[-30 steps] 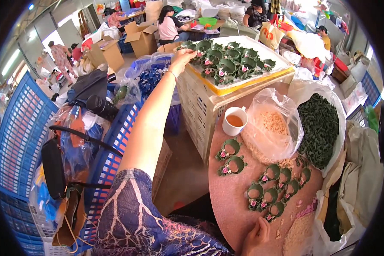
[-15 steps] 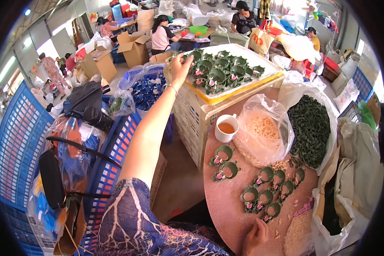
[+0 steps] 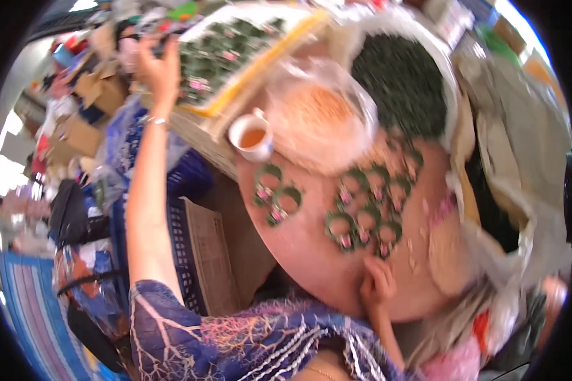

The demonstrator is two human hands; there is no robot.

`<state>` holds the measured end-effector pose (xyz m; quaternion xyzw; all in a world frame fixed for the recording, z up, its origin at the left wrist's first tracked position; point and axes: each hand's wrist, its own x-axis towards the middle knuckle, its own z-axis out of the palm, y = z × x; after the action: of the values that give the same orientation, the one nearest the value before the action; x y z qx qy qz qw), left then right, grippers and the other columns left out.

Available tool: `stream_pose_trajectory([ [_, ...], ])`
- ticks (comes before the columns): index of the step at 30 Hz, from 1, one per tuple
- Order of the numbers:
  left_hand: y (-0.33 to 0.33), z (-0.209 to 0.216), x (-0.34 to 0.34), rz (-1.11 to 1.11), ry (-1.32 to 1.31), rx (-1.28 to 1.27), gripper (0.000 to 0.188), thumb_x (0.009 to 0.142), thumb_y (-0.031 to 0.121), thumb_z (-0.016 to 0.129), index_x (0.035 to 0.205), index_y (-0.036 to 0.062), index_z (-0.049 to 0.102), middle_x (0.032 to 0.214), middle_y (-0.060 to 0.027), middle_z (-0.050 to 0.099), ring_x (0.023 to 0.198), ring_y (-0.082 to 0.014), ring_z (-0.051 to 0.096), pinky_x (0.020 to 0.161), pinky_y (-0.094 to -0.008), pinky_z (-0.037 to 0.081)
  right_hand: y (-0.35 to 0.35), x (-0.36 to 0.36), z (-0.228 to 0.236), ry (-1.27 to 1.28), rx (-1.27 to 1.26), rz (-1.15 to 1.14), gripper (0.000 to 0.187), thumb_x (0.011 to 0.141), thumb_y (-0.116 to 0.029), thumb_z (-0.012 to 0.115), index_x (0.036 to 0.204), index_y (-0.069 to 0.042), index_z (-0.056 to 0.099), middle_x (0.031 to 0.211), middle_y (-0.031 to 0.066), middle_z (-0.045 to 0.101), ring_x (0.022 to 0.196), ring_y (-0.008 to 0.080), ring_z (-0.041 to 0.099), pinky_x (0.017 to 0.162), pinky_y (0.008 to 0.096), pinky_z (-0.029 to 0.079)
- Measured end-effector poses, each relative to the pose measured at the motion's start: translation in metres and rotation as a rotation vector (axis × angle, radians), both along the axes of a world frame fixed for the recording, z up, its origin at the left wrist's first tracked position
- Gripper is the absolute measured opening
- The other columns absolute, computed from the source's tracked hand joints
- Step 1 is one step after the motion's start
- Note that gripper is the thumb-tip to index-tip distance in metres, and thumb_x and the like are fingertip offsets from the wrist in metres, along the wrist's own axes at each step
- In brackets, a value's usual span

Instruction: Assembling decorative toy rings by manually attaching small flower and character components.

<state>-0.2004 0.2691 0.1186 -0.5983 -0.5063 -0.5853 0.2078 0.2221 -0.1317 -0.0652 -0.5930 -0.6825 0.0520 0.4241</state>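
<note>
My left hand (image 3: pixel 157 73) is stretched out to the left end of a white, yellow-edged tray (image 3: pixel 216 106). Its thumb and fingers look apart, though motion blurs them, and I make out nothing held. Many green ring-shaped ornaments (image 3: pixel 219 54) with pink details fill the tray. On the round reddish table (image 3: pixel 305 254) lies a cluster of similar green rings (image 3: pixel 365 222), with a separate pair of rings (image 3: pixel 286 200) left of it. My right hand (image 3: pixel 378 282) rests at the table's near edge with fingers curled, just below the lowest ring. What is inside those fingers is hidden.
A white mug (image 3: pixel 251 138) of brown liquid stands beside a clear bag (image 3: pixel 318 114) of small pale pieces. Behind is a white sack (image 3: pixel 450 89) of dark green pieces. Blue crates (image 3: pixel 187 174) and bags crowd the left; a grey-beige sack (image 3: pixel 508 120) stands right.
The view has swung right and downward, so the table sits higher and further left. My left hand stays by the tray's left end. My right hand is nearer the lowest ring.
</note>
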Motion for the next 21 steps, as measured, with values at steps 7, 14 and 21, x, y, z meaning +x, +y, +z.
stream_pose_trajectory([
  [7, -0.19, -0.088, 0.123, -0.38, -0.222, -0.089, 0.033, 0.087, 0.0, 0.064, 0.119, -0.0033, 0.055, 0.119, -0.0122, 0.059, 0.111, -0.022, 0.054, 0.097, -0.0336, 0.039, 0.009, 0.005, 0.021, 0.014, 0.081, -0.075, 0.032, 0.078, 0.008, 0.065, 0.107, -0.005, 0.066, 0.103, 0.0122, 0.068, 0.092, 0.0253, 0.065, 0.078, 0.036, 0.048],
  [14, -0.338, -0.18, 0.194, -0.669, 0.06, -0.391, 0.039, 0.081, 0.026, 0.075, 0.111, 0.0036, 0.061, 0.11, -0.009, 0.062, 0.103, -0.0292, 0.056, 0.09, -0.0398, 0.046, 0.097, 0.063, 0.064, 0.036, 0.083, -0.272, 0.027, 0.082, 0.006, 0.059, 0.107, -0.002, 0.065, 0.109, 0.015, 0.065, 0.104, 0.0307, 0.063, 0.085, 0.0363, 0.051],
  [21, -0.342, -0.18, 0.204, -0.694, 0.128, -0.45, 0.042, 0.08, 0.025, 0.075, 0.114, 0.0031, 0.061, 0.111, -0.0096, 0.061, 0.104, -0.0299, 0.056, 0.089, -0.0399, 0.045, 0.188, 0.114, 0.048, -0.194, -0.059, -0.216, 0.021, 0.085, -0.008, 0.062, 0.104, -0.001, 0.066, 0.104, 0.017, 0.067, 0.094, 0.0337, 0.066, 0.079, 0.0363, 0.052],
])
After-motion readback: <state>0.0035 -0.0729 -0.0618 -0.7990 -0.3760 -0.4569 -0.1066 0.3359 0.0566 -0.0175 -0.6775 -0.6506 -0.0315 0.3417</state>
